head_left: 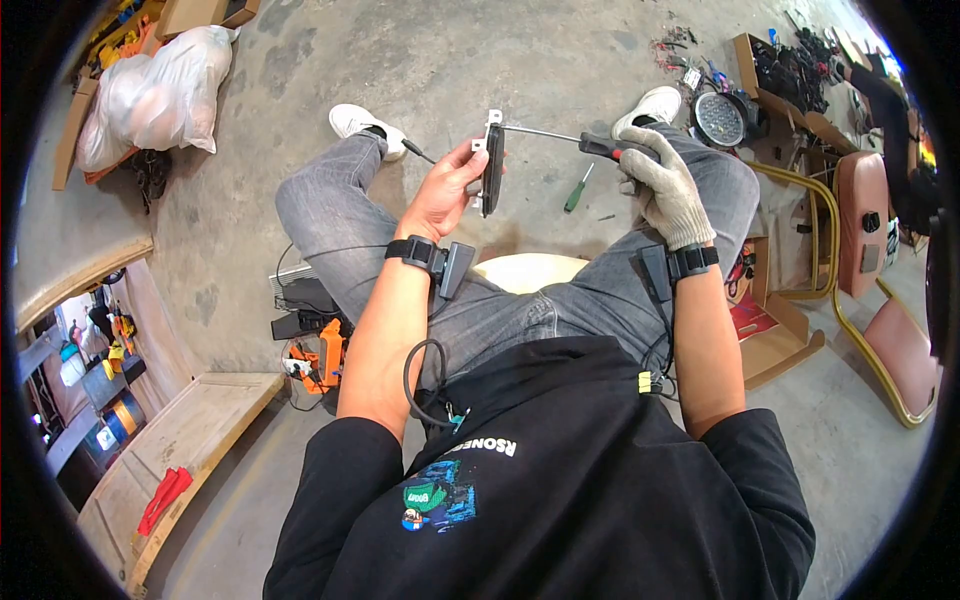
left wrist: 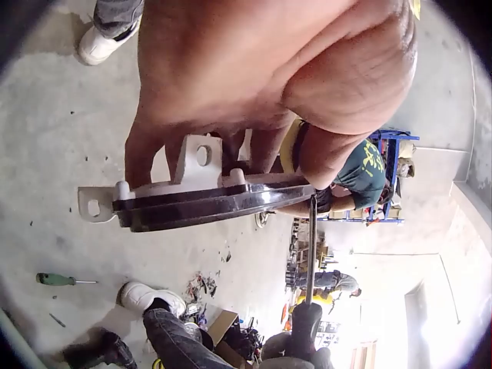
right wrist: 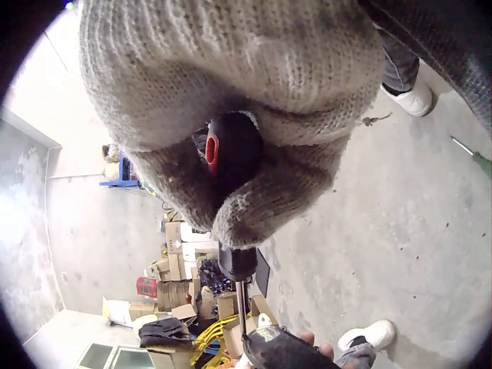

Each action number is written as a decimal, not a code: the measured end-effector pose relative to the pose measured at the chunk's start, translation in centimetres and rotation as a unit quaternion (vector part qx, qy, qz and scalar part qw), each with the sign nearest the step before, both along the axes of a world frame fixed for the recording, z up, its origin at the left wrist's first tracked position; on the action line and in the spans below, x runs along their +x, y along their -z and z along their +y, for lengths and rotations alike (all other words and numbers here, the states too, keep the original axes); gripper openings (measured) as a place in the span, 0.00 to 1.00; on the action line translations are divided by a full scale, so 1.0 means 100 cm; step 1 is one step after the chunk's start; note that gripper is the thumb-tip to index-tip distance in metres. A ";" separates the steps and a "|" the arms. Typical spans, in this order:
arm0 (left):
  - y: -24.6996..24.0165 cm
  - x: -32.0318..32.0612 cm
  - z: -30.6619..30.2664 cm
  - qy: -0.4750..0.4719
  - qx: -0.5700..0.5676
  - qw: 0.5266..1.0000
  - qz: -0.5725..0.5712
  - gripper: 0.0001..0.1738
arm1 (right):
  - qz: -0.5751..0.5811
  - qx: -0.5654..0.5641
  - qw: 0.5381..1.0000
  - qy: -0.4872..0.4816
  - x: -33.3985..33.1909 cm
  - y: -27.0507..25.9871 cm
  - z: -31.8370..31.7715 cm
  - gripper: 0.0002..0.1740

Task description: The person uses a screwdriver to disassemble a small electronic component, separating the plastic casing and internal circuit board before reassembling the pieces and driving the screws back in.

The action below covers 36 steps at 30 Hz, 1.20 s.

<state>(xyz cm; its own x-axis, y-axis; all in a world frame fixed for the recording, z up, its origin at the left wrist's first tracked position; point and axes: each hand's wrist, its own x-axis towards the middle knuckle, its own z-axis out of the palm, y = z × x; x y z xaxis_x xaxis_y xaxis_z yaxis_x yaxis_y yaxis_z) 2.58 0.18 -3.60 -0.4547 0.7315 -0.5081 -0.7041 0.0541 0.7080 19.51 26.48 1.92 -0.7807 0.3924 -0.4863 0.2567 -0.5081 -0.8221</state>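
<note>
My bare left hand (head_left: 440, 200) grips a flat part (head_left: 492, 170) with a black edge and white mounting tabs, held up between the knees. In the left wrist view the part (left wrist: 207, 209) lies below the fingers, and its tabs have holes. My right hand (head_left: 665, 190), in a knitted grey glove, holds a screwdriver (head_left: 600, 147) by its black-and-red handle. The steel shaft points left, its tip right at the part's edge. In the right wrist view gloved fingers wrap round the screwdriver handle (right wrist: 237, 261), with the dark side of the part (right wrist: 288, 350) beyond.
A green-handled screwdriver (head_left: 575, 197) lies on the concrete floor between the feet. At right are a round mesh-faced item (head_left: 719, 119), cardboard boxes and a gold-framed chair (head_left: 835, 290). White plastic bags (head_left: 160, 105) stand at upper left; a wooden bench (head_left: 190, 430) is at lower left.
</note>
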 end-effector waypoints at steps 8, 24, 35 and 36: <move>-0.006 0.001 0.002 -0.010 -0.049 0.997 0.054 0.34 | -0.004 0.020 1.000 -0.012 -0.001 -0.005 -0.001 0.24; 0.000 0.002 0.006 0.014 -0.064 0.990 0.123 0.32 | -0.071 0.021 0.995 -0.059 -0.004 -0.010 -0.005 0.25; -0.002 0.002 0.003 0.027 -0.061 0.993 0.092 0.32 | -0.061 0.013 0.998 -0.014 -0.003 0.000 -0.007 0.24; -0.003 0.003 0.003 0.027 -0.062 0.993 0.093 0.32 | -0.056 0.050 0.997 -0.019 -0.005 -0.009 -0.012 0.24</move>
